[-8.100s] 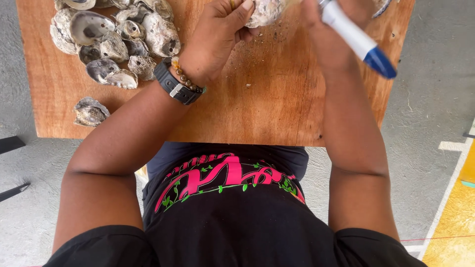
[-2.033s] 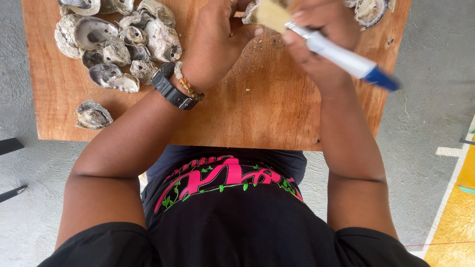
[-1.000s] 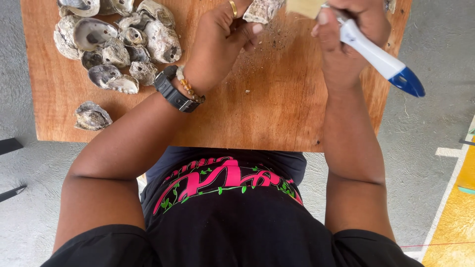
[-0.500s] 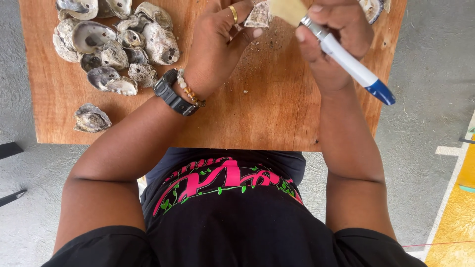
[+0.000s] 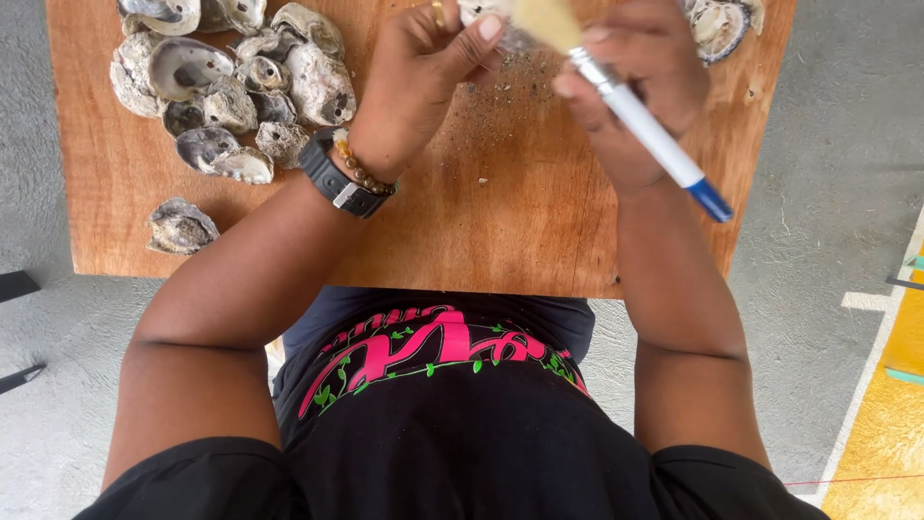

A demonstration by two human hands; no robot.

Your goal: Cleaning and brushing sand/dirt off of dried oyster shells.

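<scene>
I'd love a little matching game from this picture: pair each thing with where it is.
Things:
1. brush
2. wristwatch
3. pile of shells
4. lone shell

Places:
A. apart, near the board's front left edge
B. heaped at the board's far left
C. in the right hand
D. on the left wrist

Pairs: 1-C, 2-D, 3-B, 4-A

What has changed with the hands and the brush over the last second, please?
The right hand has swung the brush back in, so its bristles now meet the shell in the left hand. The shell pile and the lone shell stayed put.
</scene>
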